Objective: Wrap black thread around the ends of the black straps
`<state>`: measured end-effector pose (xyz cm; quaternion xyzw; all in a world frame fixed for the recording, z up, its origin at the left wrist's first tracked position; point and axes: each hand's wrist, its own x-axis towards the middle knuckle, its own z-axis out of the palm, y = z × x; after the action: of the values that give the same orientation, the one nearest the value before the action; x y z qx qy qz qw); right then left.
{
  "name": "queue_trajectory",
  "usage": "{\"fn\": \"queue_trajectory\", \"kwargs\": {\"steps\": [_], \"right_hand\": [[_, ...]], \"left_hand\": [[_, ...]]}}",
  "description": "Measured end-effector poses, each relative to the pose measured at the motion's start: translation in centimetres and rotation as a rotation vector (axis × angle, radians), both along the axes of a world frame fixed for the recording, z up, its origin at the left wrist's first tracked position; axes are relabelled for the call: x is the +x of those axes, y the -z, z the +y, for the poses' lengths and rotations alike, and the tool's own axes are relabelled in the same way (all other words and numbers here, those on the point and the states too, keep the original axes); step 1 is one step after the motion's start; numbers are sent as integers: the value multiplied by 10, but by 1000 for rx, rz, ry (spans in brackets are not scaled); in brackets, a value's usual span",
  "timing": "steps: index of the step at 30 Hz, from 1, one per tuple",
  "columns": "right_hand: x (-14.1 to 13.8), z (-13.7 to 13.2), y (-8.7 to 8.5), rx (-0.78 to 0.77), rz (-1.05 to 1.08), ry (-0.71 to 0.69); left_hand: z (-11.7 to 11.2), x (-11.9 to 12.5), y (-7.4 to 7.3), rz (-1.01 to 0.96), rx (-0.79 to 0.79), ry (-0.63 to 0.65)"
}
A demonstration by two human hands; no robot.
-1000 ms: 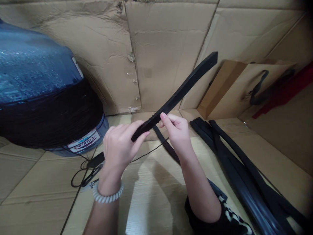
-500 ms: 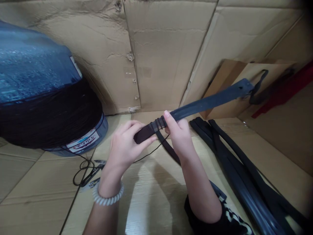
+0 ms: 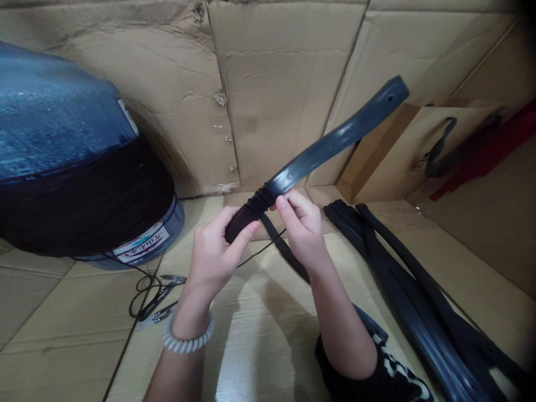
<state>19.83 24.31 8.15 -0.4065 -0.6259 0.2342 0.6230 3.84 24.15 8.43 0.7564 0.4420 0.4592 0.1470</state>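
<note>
A long, dark, flat strap [image 3: 335, 142] with a hole near its far end slants up to the right, slightly bent. Dark cord turns [image 3: 260, 199] wrap its lower part, close together near the left end and ridged further up. My left hand [image 3: 213, 254] is closed around that wrapped end, thumb in front. Pinched at the strap's lower edge, just past the turns, is my right hand [image 3: 305, 231]. A thin black cord strand [image 3: 263, 249] runs up into its fingers, which partly hide it. The strap's other length [image 3: 288, 255] hangs down behind my right hand.
At left stands a large blue water bottle [image 3: 58, 111] with dark cord [image 3: 84, 206] wound thickly around it. Small thread snips [image 3: 163, 298] and looped cord lie beside it. Several dark straps [image 3: 402, 285] lie at right, before a paper bag [image 3: 381, 151]. Cardboard walls [image 3: 285, 84] enclose the back.
The strap's far end has swung upward and left, making it steeper. My right thumb has slid off the strap's face to its lower edge. My left hand keeps its hold.
</note>
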Motion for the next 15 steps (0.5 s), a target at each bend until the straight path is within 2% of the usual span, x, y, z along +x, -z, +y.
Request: {"fn": "queue_trajectory", "kwargs": {"steps": [3, 8, 12, 15], "right_hand": [[-1, 2, 0, -40, 17, 19], [-3, 6, 2, -148, 208, -54], [-2, 9, 5, -254, 271, -23], [-1, 9, 6, -245, 308, -86]], "left_hand": [[0, 0, 0, 142, 238, -129], [1, 1, 7, 426, 537, -352], [2, 1, 10, 478, 622, -435], [4, -1, 10, 478, 604, -470]]}}
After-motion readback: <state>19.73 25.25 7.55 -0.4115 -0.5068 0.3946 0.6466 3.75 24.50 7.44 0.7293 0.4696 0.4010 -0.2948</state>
